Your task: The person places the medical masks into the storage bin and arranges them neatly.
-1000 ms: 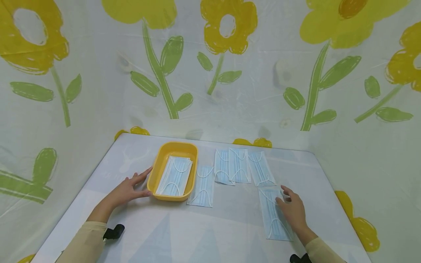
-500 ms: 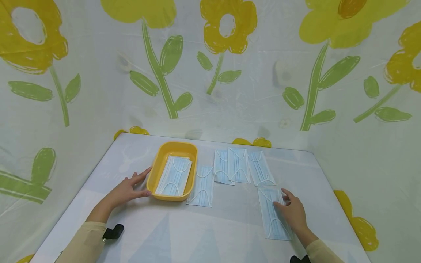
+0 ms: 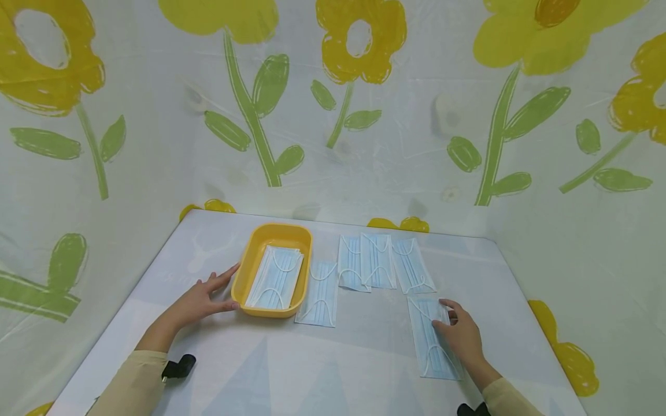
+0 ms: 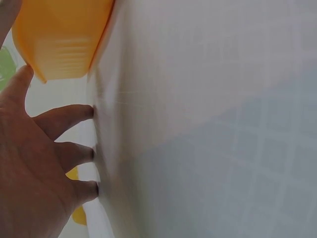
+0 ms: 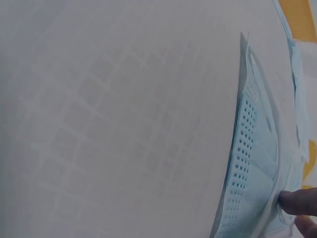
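On the left, my left hand (image 3: 205,300) touches the side of a yellow plastic tray (image 3: 237,283) with spread index finger and thumb. Its other fingertips meet the tabletop in the left wrist view. Inside the tray lies a stack of light blue face masks (image 3: 276,280). At the right, my right hand (image 3: 465,335) rests thumb and fingers, apart from each other, on a single face mask (image 3: 429,346) that lies flat on the table. In the right wrist view its thumb touches that mask (image 5: 252,168) near an ear loop; the other fingers are mostly out of frame.
One mask (image 3: 319,297) lies against the tray's right side. Farther back are two overlapping masks (image 3: 378,260) and a slanted one (image 3: 413,266). A flower-printed curtain (image 3: 406,144) surrounds the pale table (image 3: 312,375).
My right thumb and fingers have come down onto the upper part of the nearest mask, the index finger shifting slightly left. The left hand, tray and masks have stayed in place.
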Available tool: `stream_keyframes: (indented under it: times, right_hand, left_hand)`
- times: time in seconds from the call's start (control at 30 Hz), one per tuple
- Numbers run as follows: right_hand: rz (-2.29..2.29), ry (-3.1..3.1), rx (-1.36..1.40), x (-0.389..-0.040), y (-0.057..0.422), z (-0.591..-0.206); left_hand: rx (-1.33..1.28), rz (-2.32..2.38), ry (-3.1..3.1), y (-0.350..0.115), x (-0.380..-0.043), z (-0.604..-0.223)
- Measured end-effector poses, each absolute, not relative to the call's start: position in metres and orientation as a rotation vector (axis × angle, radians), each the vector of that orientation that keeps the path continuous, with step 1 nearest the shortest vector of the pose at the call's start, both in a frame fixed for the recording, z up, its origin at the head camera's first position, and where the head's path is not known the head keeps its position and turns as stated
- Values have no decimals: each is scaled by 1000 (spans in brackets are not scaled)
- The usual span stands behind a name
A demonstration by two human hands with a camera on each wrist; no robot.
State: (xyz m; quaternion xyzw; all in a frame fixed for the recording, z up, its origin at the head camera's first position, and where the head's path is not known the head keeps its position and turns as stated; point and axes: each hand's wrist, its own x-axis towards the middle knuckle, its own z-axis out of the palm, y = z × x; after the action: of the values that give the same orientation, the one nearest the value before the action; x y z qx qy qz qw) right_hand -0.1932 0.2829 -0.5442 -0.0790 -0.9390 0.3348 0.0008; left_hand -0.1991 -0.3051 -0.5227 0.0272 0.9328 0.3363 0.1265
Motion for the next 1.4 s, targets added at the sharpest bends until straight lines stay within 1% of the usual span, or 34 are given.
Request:
stream_keyframes:
  times: [0.37, 0.6, 1.03, 1.4]
  right_hand:
    - [1092, -2956, -246, -191, 279, -540]
    - [1112, -2962, -235, -189, 278, -540]
    - [1200, -2968, -291, -196, 279, -537]
    - [1260, -2921, -300, -195, 280, -533]
  left_hand:
    - [93, 989, 2724, -305, -198, -519]
    - [89, 967, 2731, -308, -199, -525]
    - [81, 981, 2714, -307, -200, -525]
    - [77, 980, 2716, -307, -200, -526]
